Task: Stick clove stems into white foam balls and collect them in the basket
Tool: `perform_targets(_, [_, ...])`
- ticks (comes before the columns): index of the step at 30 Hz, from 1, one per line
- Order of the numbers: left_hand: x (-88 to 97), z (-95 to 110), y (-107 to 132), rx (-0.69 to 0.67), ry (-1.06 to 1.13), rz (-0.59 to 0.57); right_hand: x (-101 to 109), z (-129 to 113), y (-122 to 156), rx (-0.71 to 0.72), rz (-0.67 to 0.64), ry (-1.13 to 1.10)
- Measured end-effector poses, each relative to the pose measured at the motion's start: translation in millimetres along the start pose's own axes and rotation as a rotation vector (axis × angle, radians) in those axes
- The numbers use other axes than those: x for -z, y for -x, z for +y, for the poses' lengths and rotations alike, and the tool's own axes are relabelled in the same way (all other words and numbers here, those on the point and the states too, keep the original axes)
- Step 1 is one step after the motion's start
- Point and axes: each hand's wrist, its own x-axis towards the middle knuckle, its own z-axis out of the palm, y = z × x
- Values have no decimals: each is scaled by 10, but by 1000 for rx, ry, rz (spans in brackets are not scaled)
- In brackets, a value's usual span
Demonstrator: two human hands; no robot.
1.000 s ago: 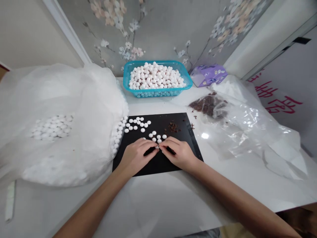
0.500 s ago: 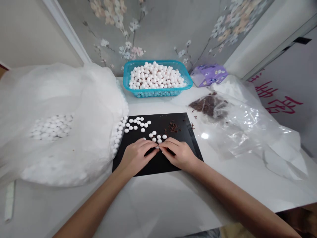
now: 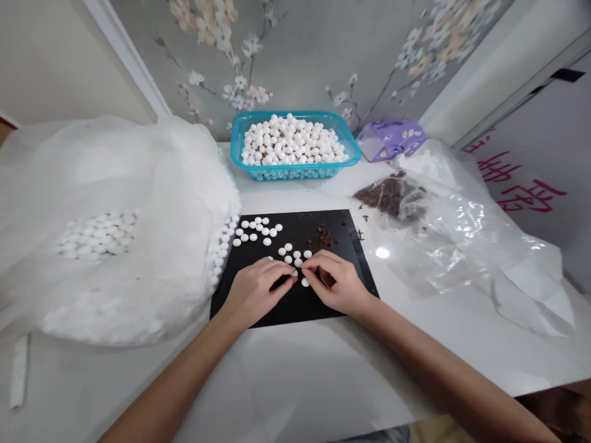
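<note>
My left hand (image 3: 259,288) pinches a small white ball (image 3: 294,274) between thumb and fingertips, above a black board (image 3: 277,312). My right hand (image 3: 336,280) is just to the right, its thumb and forefinger closed together; whatever is between them is too small to make out. Below its fingertips lies another white ball (image 3: 305,282). Just beyond both hands is a loose cluster of white balls (image 3: 289,259), some with dark reddish bits by them. More white balls (image 3: 253,237) are spread over the board's far left, and a little heap of brown bits (image 3: 323,235) sits at its far right.
A blue basket (image 3: 295,167) heaped with white balls stands by the wall. On the left bulges a large translucent bag (image 3: 180,277) of white balls. To the right lie a clear plastic bag (image 3: 462,246) with brown pieces (image 3: 390,195) and a purple packet (image 3: 392,138).
My right hand has drawn slightly away from the left fingertips, opening a small gap. A white ball now shows beneath the right fingers. The left hand stays put.
</note>
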Motion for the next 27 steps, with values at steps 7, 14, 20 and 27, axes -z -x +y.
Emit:
perform_targets(7, [43,32,-1,0,-40,-37,68,71,-45,-62,-43,-19])
perform_targets(14, [46,28,8,-9,-94,-65,105,125,-42,-51,-164,19])
perform_targets(20, [43,40,-7,-21,-118,-48,52,91,-91,-42,-214,77])
perform_targets(27, [34,33,7,-5,-111,-44,74,-3,-142,-322,-189,-286])
